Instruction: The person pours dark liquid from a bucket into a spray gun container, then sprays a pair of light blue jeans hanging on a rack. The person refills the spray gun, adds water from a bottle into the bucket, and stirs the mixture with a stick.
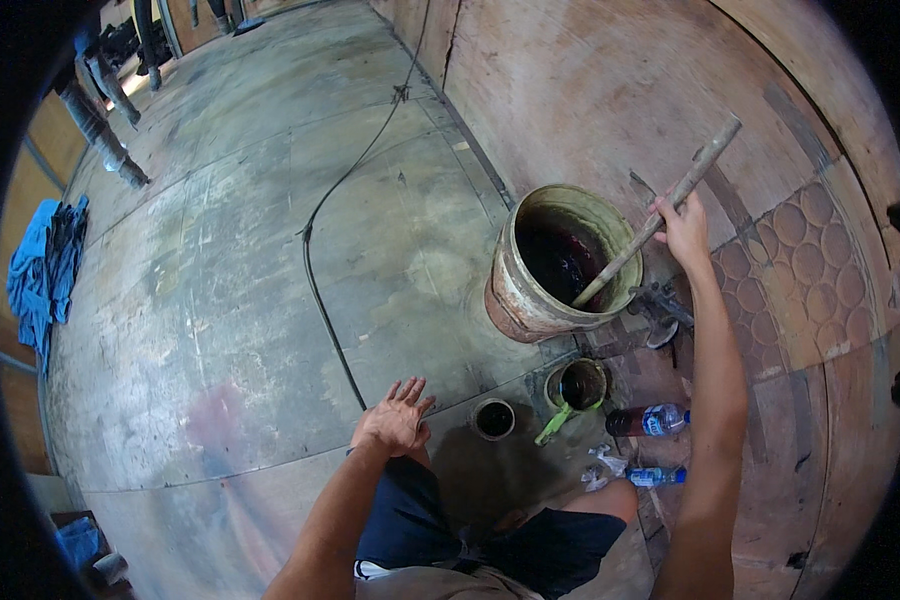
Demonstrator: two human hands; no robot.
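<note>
My right hand (682,228) is closed around the upper part of a long wooden stick (705,162). The stick leans over the rim of a large, stained bucket (515,290), its lower end in dark reddish liquid (562,258). My left hand (398,418) rests over my left knee, fingers stretched out, with nothing in it. Nearest to that hand is a small cup (493,419) of dark liquid. Beside it stands a larger can (589,375) with a bright green handle or brush (553,424) against its side; which of these I cannot tell.
Two plastic bottles, one with dark liquid (625,421) and one with a blue label (655,477), lie at my right. A black cable (315,275) runs along the floor. Metal pieces (660,308) sit beside the bucket. Blue cloth (45,265) hangs far left, near wrapped posts (100,130).
</note>
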